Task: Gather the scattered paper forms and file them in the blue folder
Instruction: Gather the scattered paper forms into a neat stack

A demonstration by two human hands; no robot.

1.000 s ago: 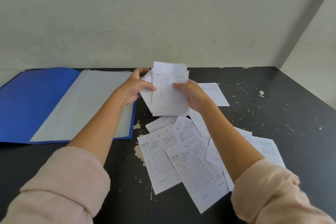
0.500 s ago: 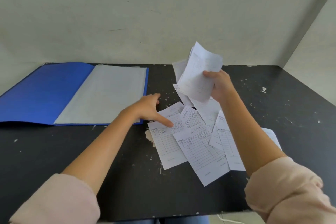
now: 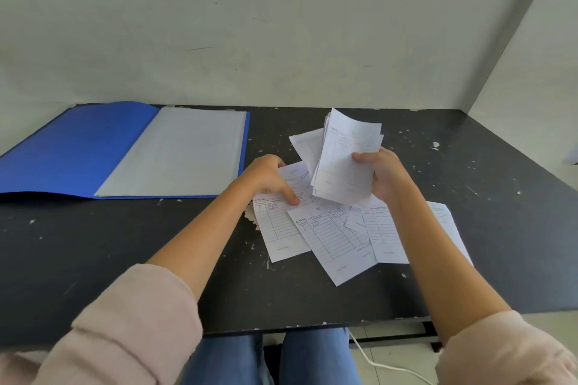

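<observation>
The blue folder (image 3: 72, 150) lies open on the black table at the left, its right half covered by a clear sleeve (image 3: 178, 150). Several printed paper forms (image 3: 331, 237) lie overlapping on the table in front of me. My right hand (image 3: 386, 175) holds a small stack of forms (image 3: 344, 162) tilted up above the pile. My left hand (image 3: 266, 178) rests palm down on a form (image 3: 297, 178) at the pile's left edge, thumb and fingers pinching it against the table.
The black table (image 3: 93, 253) is chipped and speckled with white marks. A pale wall stands close behind it and another on the right. The table's near edge lies just above my knees, with a white cable (image 3: 375, 362) on the floor below.
A second ago both hands held the stack. My right hand kept it and lifted it right, while my left hand dropped to the pile and now grips a form there.
</observation>
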